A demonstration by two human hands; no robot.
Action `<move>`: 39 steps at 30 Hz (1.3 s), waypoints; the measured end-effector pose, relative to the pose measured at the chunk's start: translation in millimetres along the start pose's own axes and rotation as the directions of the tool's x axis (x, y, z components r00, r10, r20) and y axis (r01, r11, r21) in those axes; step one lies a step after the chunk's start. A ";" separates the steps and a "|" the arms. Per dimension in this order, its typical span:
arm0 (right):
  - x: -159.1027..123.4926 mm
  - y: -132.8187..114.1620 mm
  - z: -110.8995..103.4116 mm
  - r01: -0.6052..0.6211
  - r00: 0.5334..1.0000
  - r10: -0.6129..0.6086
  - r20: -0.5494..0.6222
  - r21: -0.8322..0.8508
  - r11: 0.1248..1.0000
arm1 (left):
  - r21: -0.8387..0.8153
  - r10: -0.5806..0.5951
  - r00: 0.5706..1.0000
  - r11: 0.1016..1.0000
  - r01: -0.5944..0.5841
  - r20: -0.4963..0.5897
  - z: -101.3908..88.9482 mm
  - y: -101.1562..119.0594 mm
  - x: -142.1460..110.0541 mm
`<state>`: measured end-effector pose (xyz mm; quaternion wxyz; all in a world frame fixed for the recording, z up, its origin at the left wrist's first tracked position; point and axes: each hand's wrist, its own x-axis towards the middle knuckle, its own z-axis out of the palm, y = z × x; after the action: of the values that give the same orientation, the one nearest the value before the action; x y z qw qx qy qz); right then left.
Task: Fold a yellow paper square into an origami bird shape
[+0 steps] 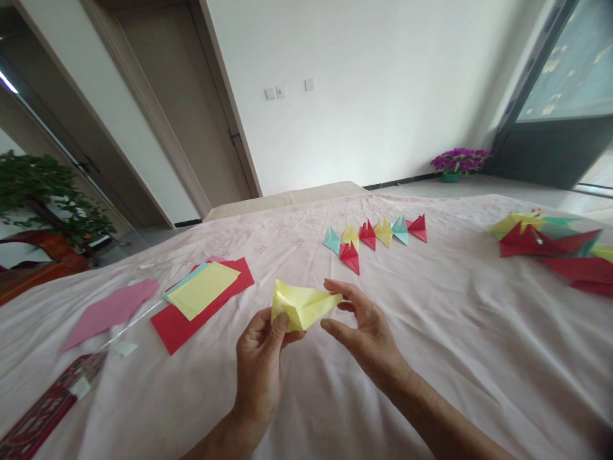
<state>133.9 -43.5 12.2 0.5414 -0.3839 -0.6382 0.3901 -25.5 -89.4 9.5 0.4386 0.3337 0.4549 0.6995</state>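
A partly folded piece of yellow paper (306, 308) is up in front of me, above the cloth. My left hand (262, 348) pinches its left side, thumb on the near face and fingers behind. At the paper's right tip is my right hand (368, 329), its thumb and fingers apart; the fingertips are close to or touching that tip. Beyond the hands stands a row of small folded paper pieces in blue, yellow and red, with one red folded piece (350, 257) nearer to me than the others.
Left of my hands lie yellow sheets (205, 291) over red paper (175, 329). Farther left are a pink sheet (112, 311) and a dark red patterned package (41, 406). Larger folded red paper (546, 241) sits at the right. A wrinkled pale pink cloth (460, 358) covers the surface.
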 end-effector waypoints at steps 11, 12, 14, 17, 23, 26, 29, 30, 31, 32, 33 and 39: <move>-9.1 -6.2 17.2 -0.296 0.955 0.258 0.146 0.429 0.853 | 0.318 0.261 0.965 0.913 -0.256 0.030 -10.3 -4.9 -4.2; -9.7 -7.6 18.5 -0.325 0.946 0.284 0.159 0.429 0.843 | 0.332 0.284 0.957 0.899 -0.287 0.059 -10.1 -4.0 -5.3; -10.1 -9.3 20.3 -0.363 0.932 0.323 0.167 0.417 0.833 | 0.335 0.320 0.938 0.876 -0.346 0.133 -9.3 -3.0 -7.6; -9.8 -8.9 20.6 -0.376 0.926 0.356 0.127 0.399 0.837 | 0.320 0.366 0.904 0.849 -0.421 0.219 -8.4 -4.1 -10.0; -11.0 -5.4 18.5 -0.376 0.925 0.370 0.083 0.337 0.863 | 0.312 0.358 0.902 0.851 -0.422 0.242 -9.2 -10.4 -11.5; -10.7 -6.6 18.3 -0.383 0.920 0.387 0.060 0.347 0.856 | 0.321 0.332 0.912 0.860 -0.397 0.241 -9.3 -12.8 -12.2; -8.5 -8.2 18.1 -0.413 0.903 0.426 0.054 0.383 0.826 | 0.307 0.273 0.944 0.896 -0.320 0.187 -8.1 -14.8 -12.1; -7.7 -8.4 18.0 -0.422 0.896 0.441 0.050 0.399 0.814 | 0.294 0.252 0.953 0.910 -0.293 0.169 -7.7 -15.3 -11.9; -7.1 -8.3 17.9 -0.429 0.890 0.453 0.044 0.415 0.802 | 0.280 0.235 0.959 0.921 -0.271 0.155 -7.3 -15.9 -11.7; -6.7 -8.0 17.8 -0.433 0.886 0.462 0.040 0.427 0.793 | 0.268 0.222 0.964 0.929 -0.255 0.146 -7.2 -16.4 -11.5; -6.6 -7.6 17.7 -0.435 0.883 0.467 0.038 0.437 0.787 | 0.259 0.212 0.967 0.935 -0.242 0.140 -7.1 -16.8 -11.4; -7.1 -6.1 16.6 -0.395 0.896 0.443 0.009 0.471 0.789 | 0.223 0.186 0.972 0.951 -0.215 0.141 -7.2 -17.4 -12.2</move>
<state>117.9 -53.8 13.2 0.5482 -0.3955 -0.3976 0.6204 -21.6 -99.6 -10.1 0.3484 0.4689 0.4721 0.6602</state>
